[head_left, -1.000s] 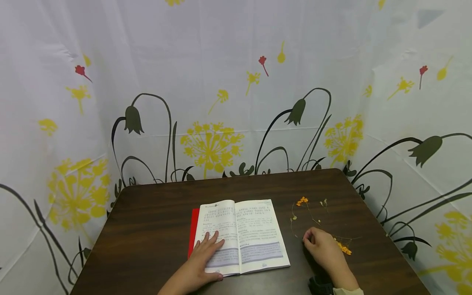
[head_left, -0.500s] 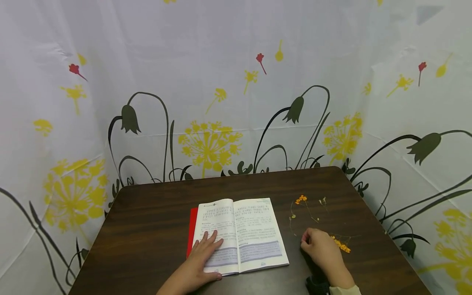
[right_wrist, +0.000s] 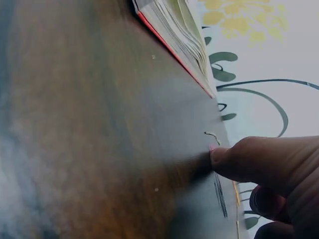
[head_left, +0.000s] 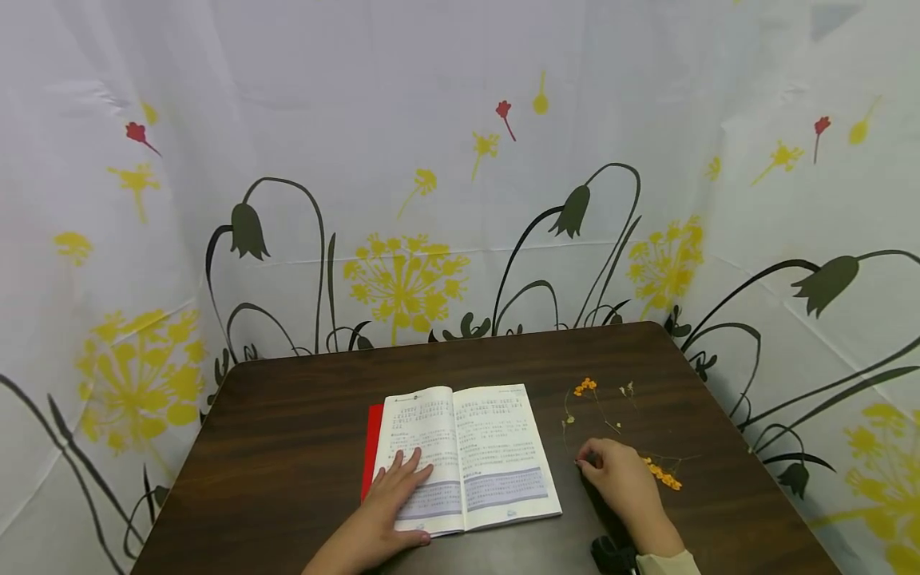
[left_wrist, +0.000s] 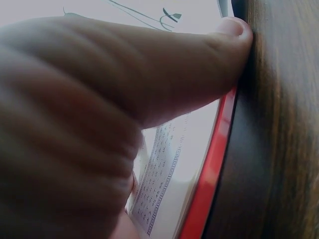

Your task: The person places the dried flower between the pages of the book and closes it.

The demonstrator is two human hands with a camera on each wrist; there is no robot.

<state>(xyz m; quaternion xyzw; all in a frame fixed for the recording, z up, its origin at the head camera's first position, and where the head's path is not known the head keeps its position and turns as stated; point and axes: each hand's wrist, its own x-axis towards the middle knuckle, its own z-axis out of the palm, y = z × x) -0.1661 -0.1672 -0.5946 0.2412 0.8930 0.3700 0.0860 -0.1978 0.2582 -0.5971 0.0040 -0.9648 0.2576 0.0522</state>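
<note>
An open book (head_left: 496, 431) with printed pages and a red cover lies on the dark wooden table (head_left: 287, 447). My left hand (head_left: 384, 503) rests on its left page with fingers spread, the thumb along the near edge. Right of the book, my right hand (head_left: 621, 483) is low over the table, thumb and index finger together at the end of a thin dried flower stem (head_left: 565, 425). In the right wrist view a curved piece of stem (right_wrist: 213, 135) shows at the thumb tip; the finger behind is partly hidden.
An orange dried flower (head_left: 585, 386) and a small pale sprig (head_left: 628, 389) lie beyond the right hand. Another orange flower (head_left: 664, 474) lies just right of it. A white curtain (head_left: 431, 120) with printed flowers hangs behind the table.
My right hand has shifted slightly left, its fingertips coming to the stem's lower end. The left hand stays on the page. The head view has tilted a little.
</note>
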